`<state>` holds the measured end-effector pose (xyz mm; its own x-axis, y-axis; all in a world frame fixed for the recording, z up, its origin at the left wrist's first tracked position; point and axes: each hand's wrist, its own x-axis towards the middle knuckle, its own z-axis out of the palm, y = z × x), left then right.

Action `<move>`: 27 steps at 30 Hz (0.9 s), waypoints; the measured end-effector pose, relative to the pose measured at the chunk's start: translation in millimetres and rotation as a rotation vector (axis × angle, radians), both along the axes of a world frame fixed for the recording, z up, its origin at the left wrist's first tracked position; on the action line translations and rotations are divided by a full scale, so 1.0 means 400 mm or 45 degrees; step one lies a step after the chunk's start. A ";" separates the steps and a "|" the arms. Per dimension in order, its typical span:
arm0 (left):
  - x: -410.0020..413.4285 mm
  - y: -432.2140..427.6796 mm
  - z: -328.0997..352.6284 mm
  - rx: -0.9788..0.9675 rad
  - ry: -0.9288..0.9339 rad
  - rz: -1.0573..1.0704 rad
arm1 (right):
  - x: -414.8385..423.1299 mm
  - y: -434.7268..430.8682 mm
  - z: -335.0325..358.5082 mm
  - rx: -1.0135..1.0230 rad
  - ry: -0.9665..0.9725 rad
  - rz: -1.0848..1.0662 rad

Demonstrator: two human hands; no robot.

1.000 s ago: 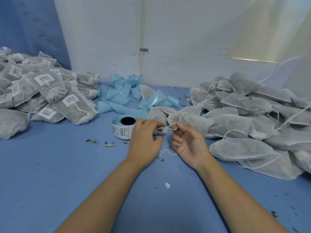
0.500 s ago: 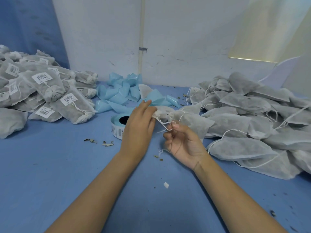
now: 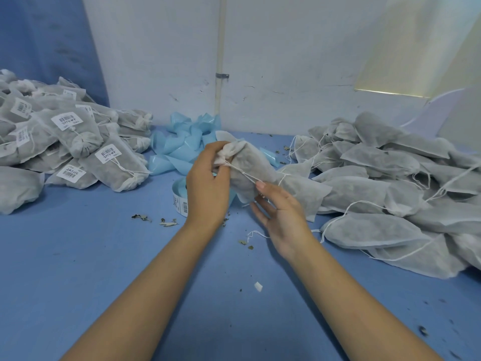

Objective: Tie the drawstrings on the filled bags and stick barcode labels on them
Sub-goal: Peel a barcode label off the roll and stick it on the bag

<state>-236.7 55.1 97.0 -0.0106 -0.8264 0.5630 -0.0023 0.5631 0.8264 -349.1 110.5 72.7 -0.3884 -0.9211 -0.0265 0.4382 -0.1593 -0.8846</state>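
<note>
A grey filled fabric bag (image 3: 251,169) is lifted off the blue table, its gathered white neck pointing left. My left hand (image 3: 207,185) grips that bunched neck. My right hand (image 3: 279,216) pinches the white drawstring (image 3: 243,173) at the thumb and pulls it taut down and right from the neck. Behind my left hand the roll of barcode labels (image 3: 179,198) is partly hidden. One loose string end (image 3: 253,233) trails on the table below my right hand.
A heap of untied grey bags (image 3: 390,188) fills the right side. Tied, labelled bags (image 3: 73,142) are piled at the left. Crumpled blue label backing (image 3: 182,147) lies by the wall. Dried leaf bits (image 3: 153,220) and a white scrap (image 3: 257,286) dot the blue table (image 3: 91,269).
Both hands have risen and lifted the bag off the table. The left hand moved up onto the gathered neck; the right hand drew the string taut.
</note>
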 end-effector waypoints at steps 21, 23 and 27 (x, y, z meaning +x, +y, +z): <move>-0.041 0.023 -0.053 0.431 0.317 -0.218 | 0.019 -0.004 -0.018 0.142 -0.145 -0.067; -0.035 0.017 -0.052 0.486 0.327 -0.223 | 0.020 -0.004 -0.021 0.103 -0.147 -0.027; -0.027 0.009 -0.049 0.487 0.330 -0.252 | 0.015 -0.004 -0.024 0.038 -0.151 0.009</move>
